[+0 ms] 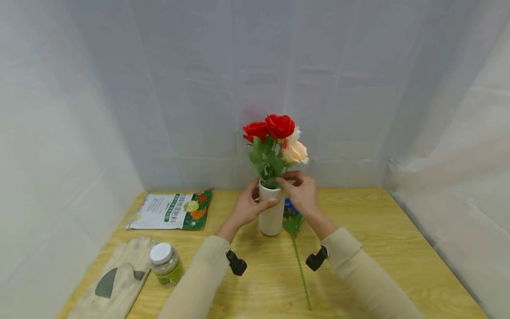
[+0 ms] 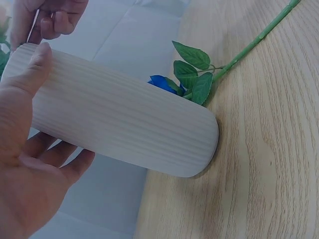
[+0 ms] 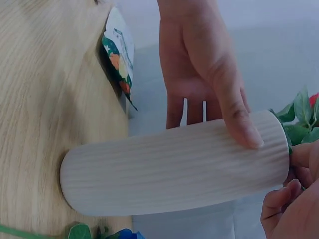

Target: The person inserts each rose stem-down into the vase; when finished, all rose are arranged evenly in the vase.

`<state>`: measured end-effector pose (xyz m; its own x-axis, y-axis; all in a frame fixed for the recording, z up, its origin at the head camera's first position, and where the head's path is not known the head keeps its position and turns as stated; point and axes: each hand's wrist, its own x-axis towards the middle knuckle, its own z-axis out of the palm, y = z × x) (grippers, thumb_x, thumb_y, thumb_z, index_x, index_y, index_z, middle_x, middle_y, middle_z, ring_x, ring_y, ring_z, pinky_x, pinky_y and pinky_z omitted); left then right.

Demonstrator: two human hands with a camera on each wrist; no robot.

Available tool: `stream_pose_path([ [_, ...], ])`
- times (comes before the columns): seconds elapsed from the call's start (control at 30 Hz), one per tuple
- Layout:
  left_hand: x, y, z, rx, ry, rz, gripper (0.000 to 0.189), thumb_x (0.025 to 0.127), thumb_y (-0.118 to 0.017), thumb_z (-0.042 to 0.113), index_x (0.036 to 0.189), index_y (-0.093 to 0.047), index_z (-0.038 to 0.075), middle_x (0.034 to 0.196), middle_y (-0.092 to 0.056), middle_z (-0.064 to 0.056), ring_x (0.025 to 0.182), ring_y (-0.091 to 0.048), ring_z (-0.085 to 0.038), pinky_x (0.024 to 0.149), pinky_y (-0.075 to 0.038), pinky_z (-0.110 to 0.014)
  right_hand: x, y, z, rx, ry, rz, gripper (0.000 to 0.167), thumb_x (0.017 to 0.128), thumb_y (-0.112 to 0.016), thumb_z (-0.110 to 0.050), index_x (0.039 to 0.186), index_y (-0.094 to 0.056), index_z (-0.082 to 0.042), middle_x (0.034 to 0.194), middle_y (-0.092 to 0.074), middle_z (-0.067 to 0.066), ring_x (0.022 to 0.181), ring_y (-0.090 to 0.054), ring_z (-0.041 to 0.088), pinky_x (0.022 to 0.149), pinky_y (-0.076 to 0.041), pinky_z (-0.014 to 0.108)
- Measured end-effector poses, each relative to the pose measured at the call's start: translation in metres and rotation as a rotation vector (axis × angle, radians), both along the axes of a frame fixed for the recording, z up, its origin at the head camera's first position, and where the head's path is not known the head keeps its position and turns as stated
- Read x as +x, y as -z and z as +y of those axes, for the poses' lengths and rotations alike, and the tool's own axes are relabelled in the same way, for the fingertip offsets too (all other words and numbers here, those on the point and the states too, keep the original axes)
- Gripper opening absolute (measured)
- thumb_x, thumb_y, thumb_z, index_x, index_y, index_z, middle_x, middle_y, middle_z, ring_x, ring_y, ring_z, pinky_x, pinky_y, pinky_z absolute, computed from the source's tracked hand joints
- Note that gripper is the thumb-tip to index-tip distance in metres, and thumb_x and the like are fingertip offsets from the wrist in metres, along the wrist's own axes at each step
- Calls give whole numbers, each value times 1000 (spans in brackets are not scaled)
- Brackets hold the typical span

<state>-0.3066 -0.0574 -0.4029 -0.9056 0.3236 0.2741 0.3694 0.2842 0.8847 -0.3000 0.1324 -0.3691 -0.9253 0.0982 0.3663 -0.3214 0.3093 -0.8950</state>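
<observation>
A white ribbed vase (image 1: pixel 271 219) stands upright on the wooden table. My left hand (image 1: pixel 248 207) grips it near the top, thumb on the near side and fingers behind. Two red roses (image 1: pixel 280 126), a peach rose (image 1: pixel 295 152) and a white bloom (image 1: pixel 296 132) rise from its mouth above green leaves. At the rim, my right hand (image 1: pixel 301 193) has its thumb and fingers curled in among the leaves, pinching a rose stem below the peach bloom; leaves and fingers partly hide that grip. A blue flower (image 1: pixel 290 206) lies right of the vase, its stem pointing toward me.
To the left lie a white and green printed bag (image 1: pixel 171 210) and a pair of pale gloves (image 1: pixel 115 279). A small jar (image 1: pixel 167 266) with a white lid stands beside the gloves. White sheeting (image 1: pixel 191 97) encloses the table at the back and sides.
</observation>
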Motion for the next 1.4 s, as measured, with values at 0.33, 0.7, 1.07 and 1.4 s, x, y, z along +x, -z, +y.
stream_pose_path([
  [0.33,0,-6,4,9,-1,-9,83,97,-80,28,166,-33,21,154,-57,-15,139,-60,-34,107,-56,-53,1,-4,-3,-74,-31,-29,29,92,-84,-28,112,-79,-7,87,-74,5,62,-57,11,55,-48,25],
  [0.7,-1,-8,3,13,-8,-11,85,96,-81,27,166,-34,25,155,-56,-13,140,-58,-34,109,-54,-54,-1,-6,9,-181,-31,-66,40,96,-80,-33,124,-77,-4,103,-79,13,69,-68,12,68,-61,32],
  [1.07,1,-5,4,12,-12,-18,83,96,-81,29,165,-34,25,155,-56,-13,139,-59,-35,107,-56,-53,1,-3,11,38,5,-10,28,94,-81,-29,110,-82,-6,101,-74,13,65,-55,10,57,-46,25],
  [1.4,1,-3,1,24,-14,-16,80,96,-81,25,163,-38,25,154,-57,-11,139,-59,-33,108,-55,-53,4,0,18,-7,-64,-106,34,97,-78,-34,120,-79,-8,119,-74,14,85,-65,17,71,-53,28],
])
